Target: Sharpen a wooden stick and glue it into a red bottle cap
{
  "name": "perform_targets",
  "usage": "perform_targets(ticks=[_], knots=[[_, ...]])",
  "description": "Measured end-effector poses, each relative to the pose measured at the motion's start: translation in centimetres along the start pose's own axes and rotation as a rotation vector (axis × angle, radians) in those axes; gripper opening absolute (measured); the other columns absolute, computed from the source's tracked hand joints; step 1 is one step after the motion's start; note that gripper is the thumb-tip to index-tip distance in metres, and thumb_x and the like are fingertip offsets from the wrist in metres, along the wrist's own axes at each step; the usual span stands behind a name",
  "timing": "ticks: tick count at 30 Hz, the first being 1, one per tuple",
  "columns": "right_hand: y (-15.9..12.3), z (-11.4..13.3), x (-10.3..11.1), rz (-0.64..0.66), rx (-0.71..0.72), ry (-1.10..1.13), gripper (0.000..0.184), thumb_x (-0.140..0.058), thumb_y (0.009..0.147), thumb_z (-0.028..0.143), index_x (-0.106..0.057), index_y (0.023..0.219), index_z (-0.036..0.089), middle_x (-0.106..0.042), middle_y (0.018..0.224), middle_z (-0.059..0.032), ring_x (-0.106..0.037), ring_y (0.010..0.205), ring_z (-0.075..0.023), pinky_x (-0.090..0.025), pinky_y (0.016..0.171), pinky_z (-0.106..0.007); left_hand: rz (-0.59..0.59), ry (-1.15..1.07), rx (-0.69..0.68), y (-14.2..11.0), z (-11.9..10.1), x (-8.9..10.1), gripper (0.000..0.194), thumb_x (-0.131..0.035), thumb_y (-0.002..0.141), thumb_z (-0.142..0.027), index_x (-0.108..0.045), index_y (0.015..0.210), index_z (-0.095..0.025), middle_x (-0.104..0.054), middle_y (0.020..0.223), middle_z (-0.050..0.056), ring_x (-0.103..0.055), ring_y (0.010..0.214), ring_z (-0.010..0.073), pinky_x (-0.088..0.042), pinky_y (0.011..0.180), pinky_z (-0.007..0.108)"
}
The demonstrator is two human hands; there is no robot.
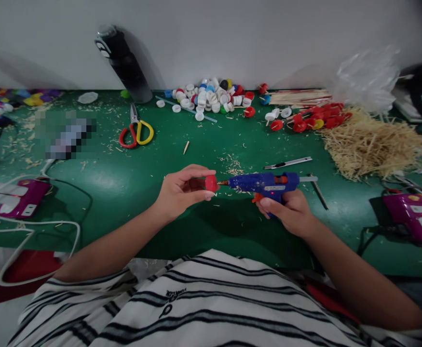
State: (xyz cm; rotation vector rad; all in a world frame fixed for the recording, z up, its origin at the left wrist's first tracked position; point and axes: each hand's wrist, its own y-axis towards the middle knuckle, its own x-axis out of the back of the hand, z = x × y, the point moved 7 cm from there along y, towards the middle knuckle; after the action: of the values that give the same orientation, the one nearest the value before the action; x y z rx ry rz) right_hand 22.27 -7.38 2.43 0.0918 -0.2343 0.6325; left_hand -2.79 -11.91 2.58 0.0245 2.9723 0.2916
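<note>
Between the thumb and fingers of my left hand (pixel 182 190) is a red bottle cap (pixel 211 183), its side turned toward the right. My right hand (pixel 286 212) is wrapped round the grip of a blue hot glue gun (pixel 261 182), with a finger by its orange trigger. The gun's nozzle points left and meets or nearly meets the cap; I cannot tell whether they touch. A pale glue stick (pixel 308 179) sticks out of the gun's back end. Both hands are raised over the green table (pixel 174 231).
Bottle caps (pixel 211 96) are heaped by the wall, near a black bottle (pixel 127 67). Scissors (pixel 137 127) and a utility knife (pixel 288 163) lie beyond my hands. Red caps with sticks (pixel 315 118) and straw-like shavings (pixel 373 144) are at right. Purple power strips (pixel 24 198) flank me.
</note>
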Motion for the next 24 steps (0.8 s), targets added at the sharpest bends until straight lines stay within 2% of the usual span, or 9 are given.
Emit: perform_targets(ticks=[18, 24], knots=[[-0.08, 0.18, -0.11, 0.003, -0.002, -0.006, 0.049, -0.069, 0.095, 0.066, -0.060, 0.073, 0.023, -0.060, 0.060, -0.0003, -0.054, 0.054, -0.0148, -0.045, 0.053, -0.029, -0.005, -0.008, -0.006, 0.02, -0.13, 0.08, 0.046, -0.098, 0.068, -0.016, -0.088, 0.111, -0.029, -0.076, 0.110, 0.005, -0.077, 0.088, 0.0140, -0.068, 0.069, 0.022], [-0.02, 0.24, -0.10, -0.006, 0.004, -0.011, 0.052, -0.070, 0.094, 0.068, -0.059, 0.070, 0.023, -0.060, 0.059, -0.0006, -0.054, 0.052, -0.0145, -0.045, 0.052, -0.029, -0.010, -0.005, -0.044, 0.10, -0.26, 0.13, 0.047, -0.100, 0.066, -0.016, -0.088, 0.109, -0.029, -0.078, 0.108, 0.004, -0.078, 0.090, 0.0127, -0.070, 0.078, 0.023]])
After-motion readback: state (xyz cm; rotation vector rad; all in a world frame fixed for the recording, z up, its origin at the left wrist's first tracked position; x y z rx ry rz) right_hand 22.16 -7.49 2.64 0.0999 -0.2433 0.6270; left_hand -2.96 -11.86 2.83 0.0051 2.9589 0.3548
